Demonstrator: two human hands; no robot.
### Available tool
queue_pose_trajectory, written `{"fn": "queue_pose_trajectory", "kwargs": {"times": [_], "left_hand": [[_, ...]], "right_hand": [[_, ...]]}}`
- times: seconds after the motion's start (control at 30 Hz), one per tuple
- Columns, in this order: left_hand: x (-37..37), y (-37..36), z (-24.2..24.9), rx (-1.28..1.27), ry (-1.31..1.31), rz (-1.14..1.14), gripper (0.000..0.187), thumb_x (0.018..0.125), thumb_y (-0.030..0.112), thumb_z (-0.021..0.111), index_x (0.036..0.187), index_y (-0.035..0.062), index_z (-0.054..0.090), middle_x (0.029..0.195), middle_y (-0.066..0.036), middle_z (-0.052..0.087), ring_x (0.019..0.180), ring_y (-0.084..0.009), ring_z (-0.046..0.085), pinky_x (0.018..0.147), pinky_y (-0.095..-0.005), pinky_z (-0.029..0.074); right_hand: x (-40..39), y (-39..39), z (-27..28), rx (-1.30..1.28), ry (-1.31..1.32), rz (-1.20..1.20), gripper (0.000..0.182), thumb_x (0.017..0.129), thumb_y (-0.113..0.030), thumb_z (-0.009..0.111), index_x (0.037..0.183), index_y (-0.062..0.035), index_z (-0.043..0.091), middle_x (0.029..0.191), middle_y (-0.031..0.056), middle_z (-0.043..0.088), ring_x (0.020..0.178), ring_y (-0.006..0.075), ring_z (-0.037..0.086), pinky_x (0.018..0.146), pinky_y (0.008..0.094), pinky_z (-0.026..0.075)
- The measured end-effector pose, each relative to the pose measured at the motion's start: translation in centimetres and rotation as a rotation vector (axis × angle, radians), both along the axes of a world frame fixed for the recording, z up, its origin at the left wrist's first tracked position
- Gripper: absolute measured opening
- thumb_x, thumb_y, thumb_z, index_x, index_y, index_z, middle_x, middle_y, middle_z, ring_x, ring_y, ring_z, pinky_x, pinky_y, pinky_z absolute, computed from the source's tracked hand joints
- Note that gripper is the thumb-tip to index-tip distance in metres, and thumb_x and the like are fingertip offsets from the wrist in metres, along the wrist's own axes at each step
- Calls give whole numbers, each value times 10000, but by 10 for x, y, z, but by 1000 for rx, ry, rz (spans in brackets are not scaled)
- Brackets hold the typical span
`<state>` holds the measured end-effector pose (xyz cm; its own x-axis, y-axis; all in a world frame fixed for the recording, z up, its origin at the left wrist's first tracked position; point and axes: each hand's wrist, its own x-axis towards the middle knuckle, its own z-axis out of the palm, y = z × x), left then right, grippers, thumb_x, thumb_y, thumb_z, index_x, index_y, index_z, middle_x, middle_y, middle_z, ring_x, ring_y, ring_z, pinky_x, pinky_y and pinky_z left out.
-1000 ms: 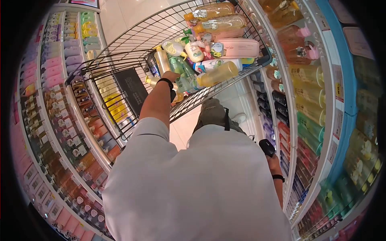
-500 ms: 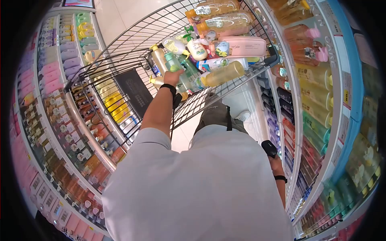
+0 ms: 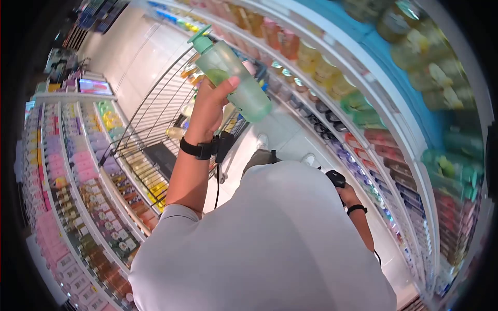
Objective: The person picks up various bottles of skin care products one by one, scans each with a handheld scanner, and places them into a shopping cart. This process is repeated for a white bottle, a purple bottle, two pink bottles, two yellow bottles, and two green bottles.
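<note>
My left hand (image 3: 207, 111) is wrapped round a translucent green pump bottle (image 3: 236, 78), raised above the cart with its pump head tilted to the upper left. A black strap with a small box and a cable sits on that wrist. Behind the hand stands the wire shopping cart (image 3: 155, 109), and bottles inside it are partly hidden by my arm. Low at my side by the right shelf hangs my right hand (image 3: 350, 194). A rounded black device (image 3: 336, 179) is against it and covers its fingers, so their grip does not show.
Shelves of bottles and packs (image 3: 85, 171) curve along the left. More shelves (image 3: 358, 111) with coloured bottles run close on my right. Pale floor tiles (image 3: 127, 57) lie beyond the cart, and a lit screen (image 3: 96, 86) tops the left shelf end.
My left hand has lifted the green pump bottle out of the cart. The view has turned, so the cart sits lower and farther left. My right hand still hangs at my side.
</note>
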<state>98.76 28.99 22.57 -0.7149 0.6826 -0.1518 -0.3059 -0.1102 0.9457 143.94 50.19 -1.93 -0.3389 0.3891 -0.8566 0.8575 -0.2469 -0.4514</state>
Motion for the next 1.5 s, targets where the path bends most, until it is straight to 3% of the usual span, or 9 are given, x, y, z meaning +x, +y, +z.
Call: {"fn": "queue_pose_trajectory", "kwargs": {"times": [0.07, 0.2, 0.37, 0.47, 0.6, 0.77, 0.9, 1.17, 1.5], "left_hand": [[30, 53, 10, 58, 191, -31, 559, 826, 237, 727, 1265, 2, 474, 1149, -95, 589, 1043, -200, 586, 914, -349, 480], [116, 136, 58, 148, 407, -174, 641, 754, 186, 812, 1263, -7, 473, 1150, -102, 599, 1036, -198, 598, 896, -339, 485], [198, 206, 89, 273, 800, -275, 423, 694, 123, 852, 1053, 11, 658, 983, -98, 693, 879, -200, 663, 809, -340, 530], [222, 240, 84, 347, 1020, -272, 451, 691, 122, 853, 1080, 15, 652, 994, -98, 692, 883, -199, 661, 808, -326, 527], [242, 269, 78, 388, 995, -329, 501, 704, 105, 842, 1139, 2, 616, 1034, -116, 677, 907, -219, 654, 810, -323, 524], [239, 297, 40, 309, 903, -424, 673, 718, 208, 839, 1244, 18, 465, 1123, -136, 642, 1028, -265, 632, 903, -368, 489], [252, 303, 31, 165, 882, -401, 705, 719, 233, 838, 1259, 5, 444, 1183, -160, 621, 1085, -291, 615, 931, -379, 475], [266, 320, 37, 52, 783, -422, 756, 728, 269, 827, 1263, -51, 399, 1142, -205, 625, 1054, -321, 624, 897, -380, 486], [269, 325, 36, 70, 887, -459, 825, 723, 338, 833, 1294, -63, 394, 1183, -240, 607, 1097, -378, 603, 928, -413, 479]], "right_hand": [[17, 5, 20, 31, -51, -21, 399, 772, -223, 721, 1091, 3, 641, 827, 67, 644, 713, 173, 585, 666, 332, 476], [91, 11, -8, 53, -49, -200, 336, 775, -225, 729, 1013, -2, 648, 821, 73, 638, 725, 178, 586, 662, 350, 472], [161, 0, -23, 43, -91, -345, 325, 769, -233, 733, 997, -17, 652, 804, 70, 635, 665, 181, 572, 621, 358, 468], [187, -16, -34, 12, -101, -405, 322, 763, -239, 739, 979, -15, 656, 787, 74, 628, 643, 187, 570, 612, 363, 466], [197, -29, -33, -26, -79, -434, 307, 773, -226, 729, 984, -17, 651, 789, 71, 614, 650, 182, 566, 601, 383, 466], [196, -40, -30, -42, -21, -576, 286, 762, -206, 738, 961, -14, 664, 729, 63, 612, 607, 172, 557, 574, 353, 454], [202, -35, -37, -28, -18, -566, 297, 758, -210, 740, 974, -20, 668, 731, 64, 618, 610, 173, 559, 576, 351, 457], [212, -18, -59, -2, 2, -541, 349, 757, -232, 740, 1008, -6, 651, 774, 81, 628, 627, 183, 574, 578, 363, 469], [201, -9, -48, -51, 27, -532, 301, 780, -192, 713, 1014, -18, 637, 769, 64, 619, 628, 166, 561, 579, 349, 456]]}}
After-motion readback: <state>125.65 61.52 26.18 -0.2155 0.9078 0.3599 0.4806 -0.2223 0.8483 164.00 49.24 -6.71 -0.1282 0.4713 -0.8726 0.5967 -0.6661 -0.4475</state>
